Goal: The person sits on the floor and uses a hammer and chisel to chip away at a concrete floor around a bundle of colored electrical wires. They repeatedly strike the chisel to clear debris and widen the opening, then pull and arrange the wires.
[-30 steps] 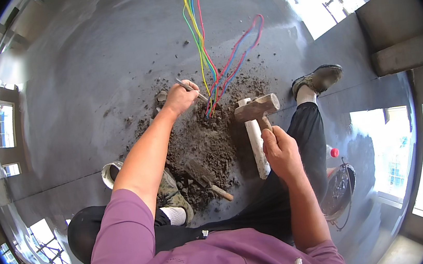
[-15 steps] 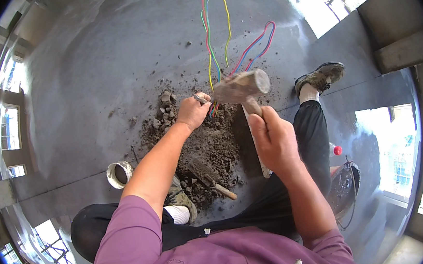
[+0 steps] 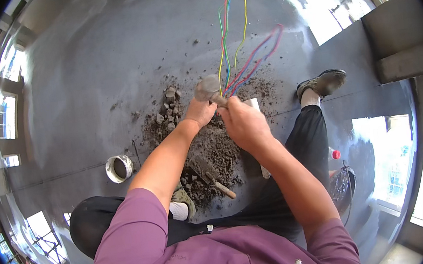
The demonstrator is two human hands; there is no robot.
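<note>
My right hand (image 3: 245,121) grips the handle of a club hammer (image 3: 208,87), its worn grey head blurred by motion. The hammer head hangs over my left hand (image 3: 201,111), whose fingers are closed. The grey metal chisel pinched there half a second ago is now mostly hidden behind the hammer. Just beyond my hands, red, blue, green and yellow wires (image 3: 226,52) rise from the floor in long loops. Broken concrete and loose dirt (image 3: 224,154) lie under and around my hands. A trowel (image 3: 202,168) with a wooden handle rests on this dirt, closer to me.
On the left stands a small white-rimmed bucket (image 3: 108,171). A pale narrow board (image 3: 253,104) lies partly behind my right forearm. Beyond my right leg are a red-capped bottle (image 3: 335,154) and a dirty bucket (image 3: 344,190). Concrete chunks (image 3: 170,96) sit left of the wires.
The hammer has swung left and down, from the right of my left hand to over it. My right hand has moved left and away from me. The red-and-blue wire loop is shaking.
</note>
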